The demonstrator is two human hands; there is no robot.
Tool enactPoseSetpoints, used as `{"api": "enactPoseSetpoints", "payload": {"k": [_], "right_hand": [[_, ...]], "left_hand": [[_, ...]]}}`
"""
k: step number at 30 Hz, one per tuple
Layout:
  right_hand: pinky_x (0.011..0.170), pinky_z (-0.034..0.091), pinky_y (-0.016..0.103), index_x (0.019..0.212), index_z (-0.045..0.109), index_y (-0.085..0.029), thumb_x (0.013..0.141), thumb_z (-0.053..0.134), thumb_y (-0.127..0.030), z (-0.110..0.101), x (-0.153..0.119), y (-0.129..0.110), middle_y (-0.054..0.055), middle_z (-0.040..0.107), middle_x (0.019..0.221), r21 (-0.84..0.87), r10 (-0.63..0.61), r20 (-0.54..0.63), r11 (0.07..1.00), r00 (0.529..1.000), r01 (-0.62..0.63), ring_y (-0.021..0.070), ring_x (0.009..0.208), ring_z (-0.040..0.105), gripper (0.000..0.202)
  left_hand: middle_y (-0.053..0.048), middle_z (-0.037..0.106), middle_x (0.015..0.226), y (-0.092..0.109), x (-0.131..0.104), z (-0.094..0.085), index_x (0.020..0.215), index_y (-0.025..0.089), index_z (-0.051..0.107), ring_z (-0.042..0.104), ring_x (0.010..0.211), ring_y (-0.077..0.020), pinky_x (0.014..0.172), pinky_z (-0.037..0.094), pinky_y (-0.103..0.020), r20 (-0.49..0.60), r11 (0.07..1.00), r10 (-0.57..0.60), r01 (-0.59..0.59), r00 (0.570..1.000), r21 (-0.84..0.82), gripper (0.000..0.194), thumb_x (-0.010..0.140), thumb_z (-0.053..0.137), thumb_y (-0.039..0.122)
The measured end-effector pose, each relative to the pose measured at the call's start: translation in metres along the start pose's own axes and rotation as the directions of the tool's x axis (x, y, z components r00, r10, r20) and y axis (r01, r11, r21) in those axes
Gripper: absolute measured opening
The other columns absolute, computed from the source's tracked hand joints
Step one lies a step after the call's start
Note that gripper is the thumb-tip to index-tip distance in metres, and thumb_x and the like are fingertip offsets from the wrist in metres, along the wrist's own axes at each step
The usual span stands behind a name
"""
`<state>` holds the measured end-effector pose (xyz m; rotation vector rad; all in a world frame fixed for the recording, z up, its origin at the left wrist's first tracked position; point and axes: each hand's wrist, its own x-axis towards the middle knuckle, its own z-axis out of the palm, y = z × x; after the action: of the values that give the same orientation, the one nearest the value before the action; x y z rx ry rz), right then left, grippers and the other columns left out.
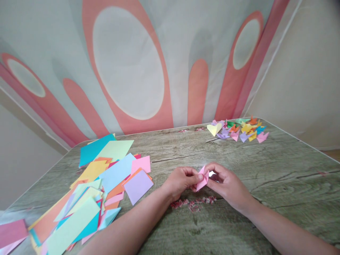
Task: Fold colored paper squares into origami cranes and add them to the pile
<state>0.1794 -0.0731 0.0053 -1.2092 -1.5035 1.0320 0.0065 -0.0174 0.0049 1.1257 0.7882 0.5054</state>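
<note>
A small piece of folded pink paper point(203, 180) is held above the wood-patterned table point(170, 152), near its middle. My left hand point(182, 180) pinches its left side, the thumb lying across the front. On the other side, the fingers and thumb of my right hand point(222, 181) close on the paper's right edge. Several flat creases show, and the fingers hide part of the paper. Both forearms reach in from the near edge.
Loose coloured paper sheets point(117, 173) lie in an overlapping heap on the left. At the back right stand several small folded paper figures point(240, 130), with a pale yellow paper heart point(214, 129) beside them. A pink-and-grey patterned backdrop point(179, 71) rises behind the table.
</note>
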Motion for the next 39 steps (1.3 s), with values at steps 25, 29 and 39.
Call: {"api": "enactPoseSetpoints", "payload": {"k": [25,29,39], "right_hand": [[0.070,0.045,0.027,0.086,0.060,-0.020,0.084,0.059,-0.036,0.000,0.001,0.007,0.001,0.063,0.081,-0.025,0.068,0.004,0.997,0.998,-0.068,0.0166,0.077,0.058,0.016],[0.072,0.046,0.028,0.086,0.060,-0.020,0.085,0.058,-0.036,-0.002,0.001,0.006,0.001,0.063,0.081,-0.001,0.056,0.021,0.998,0.998,-0.056,0.0171,0.078,0.058,0.017],[0.069,0.043,0.028,0.081,0.059,-0.019,0.084,0.060,-0.035,-0.002,0.001,0.006,0.000,0.061,0.077,0.015,0.067,0.016,0.998,0.998,-0.067,0.0164,0.075,0.056,0.016]], "left_hand": [[0.001,0.056,0.055,0.004,0.000,0.004,0.065,0.010,0.059,0.047,0.048,-0.0062,0.050,0.037,-0.020,-0.048,0.986,-0.051,0.043,0.998,-0.163,0.042,0.059,0.081,0.046],[0.001,0.056,0.055,0.004,-0.001,0.005,0.065,0.011,0.059,0.047,0.048,-0.0064,0.050,0.037,-0.021,-0.065,0.988,-0.053,0.043,0.996,-0.147,0.044,0.058,0.080,0.049],[0.000,0.055,0.055,0.002,-0.001,0.007,0.063,0.011,0.059,0.045,0.048,-0.0064,0.051,0.036,-0.021,-0.101,0.994,0.028,-0.039,0.994,-0.106,0.042,0.063,0.077,0.049]]}}
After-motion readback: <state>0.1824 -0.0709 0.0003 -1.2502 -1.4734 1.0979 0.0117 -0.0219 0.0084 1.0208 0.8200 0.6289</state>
